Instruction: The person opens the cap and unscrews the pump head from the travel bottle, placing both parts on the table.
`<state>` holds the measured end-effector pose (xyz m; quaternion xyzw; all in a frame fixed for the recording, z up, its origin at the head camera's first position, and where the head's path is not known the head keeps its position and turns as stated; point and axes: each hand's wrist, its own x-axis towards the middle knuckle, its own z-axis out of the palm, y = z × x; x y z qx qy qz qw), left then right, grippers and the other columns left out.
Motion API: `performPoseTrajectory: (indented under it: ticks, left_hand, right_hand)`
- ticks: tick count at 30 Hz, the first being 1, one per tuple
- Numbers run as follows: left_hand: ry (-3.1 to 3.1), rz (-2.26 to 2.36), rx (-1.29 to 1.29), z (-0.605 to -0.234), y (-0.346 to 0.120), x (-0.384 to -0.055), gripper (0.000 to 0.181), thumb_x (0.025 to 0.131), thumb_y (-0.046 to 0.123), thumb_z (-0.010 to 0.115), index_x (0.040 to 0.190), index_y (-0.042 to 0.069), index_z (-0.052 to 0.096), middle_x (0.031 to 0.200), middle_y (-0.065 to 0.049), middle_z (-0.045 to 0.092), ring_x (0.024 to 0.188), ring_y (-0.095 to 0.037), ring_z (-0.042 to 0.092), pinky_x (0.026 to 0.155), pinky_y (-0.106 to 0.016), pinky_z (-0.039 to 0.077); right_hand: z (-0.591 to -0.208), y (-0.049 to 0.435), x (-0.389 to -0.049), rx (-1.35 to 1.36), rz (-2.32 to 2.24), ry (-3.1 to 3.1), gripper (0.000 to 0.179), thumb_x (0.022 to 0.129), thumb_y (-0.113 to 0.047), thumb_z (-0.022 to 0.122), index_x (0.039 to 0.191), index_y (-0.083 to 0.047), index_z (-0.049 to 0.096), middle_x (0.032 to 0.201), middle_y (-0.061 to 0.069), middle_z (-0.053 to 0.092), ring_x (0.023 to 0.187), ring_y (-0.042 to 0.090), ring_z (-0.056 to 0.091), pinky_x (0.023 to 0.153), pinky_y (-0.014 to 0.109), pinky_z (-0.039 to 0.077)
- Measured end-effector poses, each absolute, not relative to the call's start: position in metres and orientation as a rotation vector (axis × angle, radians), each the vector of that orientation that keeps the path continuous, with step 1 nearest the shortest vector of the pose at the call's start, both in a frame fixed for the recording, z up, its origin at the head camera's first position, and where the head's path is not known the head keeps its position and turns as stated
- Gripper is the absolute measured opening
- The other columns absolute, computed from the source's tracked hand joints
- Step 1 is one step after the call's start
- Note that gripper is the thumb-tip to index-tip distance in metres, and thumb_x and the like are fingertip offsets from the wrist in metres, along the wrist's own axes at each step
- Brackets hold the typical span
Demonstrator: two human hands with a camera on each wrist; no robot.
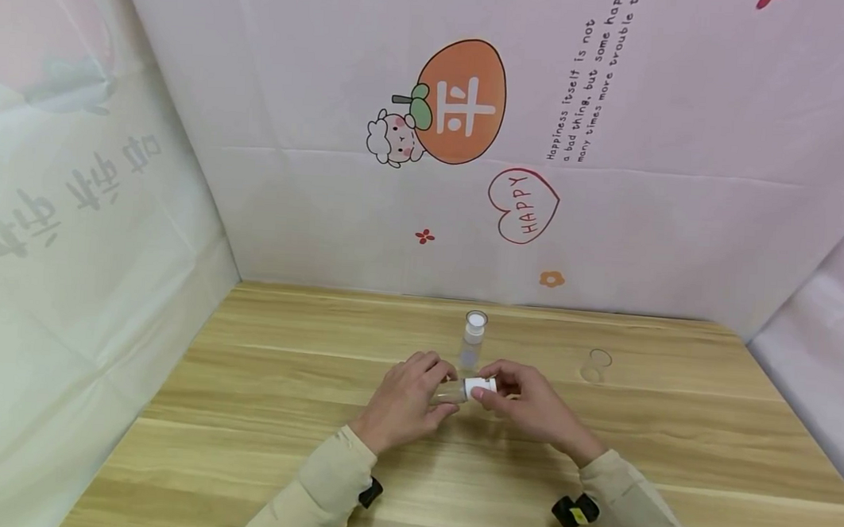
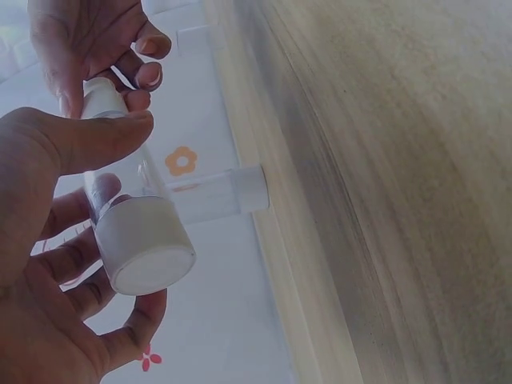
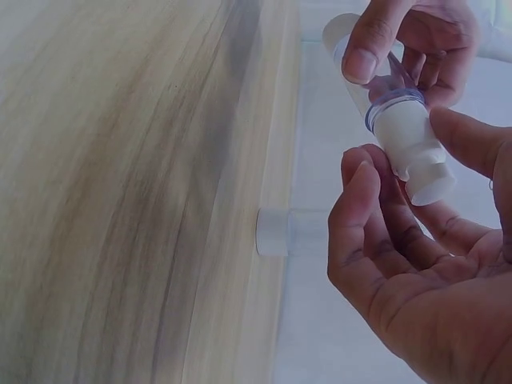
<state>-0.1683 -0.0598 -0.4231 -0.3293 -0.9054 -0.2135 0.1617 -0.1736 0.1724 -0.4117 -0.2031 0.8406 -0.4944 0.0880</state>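
Observation:
A clear pump bottle (image 1: 449, 392) lies almost level between both hands, over the table. My left hand (image 1: 406, 394) grips its transparent body, thumb on one side and fingers curled round the other; the white base (image 2: 148, 244) points out past that hand. At the other end, my right hand (image 1: 532, 403) pinches the white pump head (image 3: 412, 148) between thumb and fingers. Just behind the hands stands a second clear bottle (image 1: 474, 334) with a white top inside its clear cover and a white base (image 3: 273, 232).
To the right on the wooden table (image 1: 280, 383) stands a loose clear cap (image 1: 596, 366). A printed white cloth (image 1: 326, 171) rises along the table's back edge, with more cloth at both sides.

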Motion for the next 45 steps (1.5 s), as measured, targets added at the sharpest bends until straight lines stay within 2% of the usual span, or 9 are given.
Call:
performPoseTrajectory:
  ticks: [7,13,19,26,33,45]
  left_hand:
    - [-2.605,-0.67,-0.972,-0.4213,-0.0608,-0.1685,0.035,0.086,0.029,0.084,0.111,0.009,0.069,0.101,-0.001,0.065,0.09,-0.014,0.059,0.073,-0.029,0.051]
    - [-2.632,-0.686,-1.0,-0.4206,-0.0618,-0.1685,0.037,0.087,0.03,0.082,0.114,0.009,0.069,0.106,-0.001,0.066,0.093,-0.015,0.06,0.077,-0.029,0.052]
    - [-2.664,-0.781,-1.019,-0.4199,-0.0636,-0.169,0.035,0.087,0.027,0.082,0.113,0.008,0.069,0.104,-0.001,0.066,0.092,-0.013,0.059,0.079,-0.028,0.051]
    - [-2.722,-0.886,-1.023,-0.4175,-0.0655,-0.1694,0.033,0.088,0.025,0.082,0.113,0.008,0.069,0.104,-0.001,0.066,0.094,-0.014,0.06,0.081,-0.029,0.051]
    - [-2.756,-0.991,-1.068,-0.4169,-0.0655,-0.1721,0.029,0.09,0.021,0.079,0.114,0.005,0.071,0.101,-0.007,0.069,0.089,-0.017,0.062,0.077,-0.025,0.05]
    - [-2.794,-1.116,-1.064,-0.4161,-0.0652,-0.1741,0.029,0.093,0.019,0.077,0.116,0.003,0.071,0.106,-0.009,0.07,0.091,-0.017,0.064,0.078,-0.023,0.051]
  right_hand:
    - [-0.4086,0.17,-0.1718,-0.675,-1.455,2.565,0.022,0.097,-0.022,0.072,0.109,-0.005,0.068,0.084,0.002,0.063,0.075,0.017,0.059,0.065,0.028,0.052]
    - [-0.4109,0.1704,-0.1715,-0.719,-1.428,2.603,0.019,0.097,-0.022,0.071,0.108,-0.007,0.068,0.086,0.001,0.064,0.076,0.015,0.059,0.069,0.031,0.055]
    - [-0.4108,0.169,-0.1706,-0.735,-1.41,2.612,0.016,0.097,-0.022,0.071,0.107,-0.01,0.068,0.088,-0.001,0.065,0.078,0.016,0.061,0.07,0.034,0.057]
    - [-0.4108,0.1684,-0.1692,-0.793,-1.36,2.631,0.015,0.097,-0.024,0.071,0.107,-0.014,0.068,0.088,-0.005,0.065,0.078,0.017,0.061,0.069,0.032,0.057]
    - [-0.4096,0.1697,-0.1697,-0.876,-1.358,2.62,0.02,0.093,-0.015,0.076,0.111,-0.012,0.067,0.099,-0.003,0.068,0.085,0.02,0.064,0.071,0.032,0.058]
    - [-0.4061,0.168,-0.1689,-0.967,-1.333,2.667,0.026,0.09,-0.006,0.077,0.113,-0.011,0.066,0.105,-0.002,0.067,0.088,0.016,0.065,0.073,0.031,0.058]
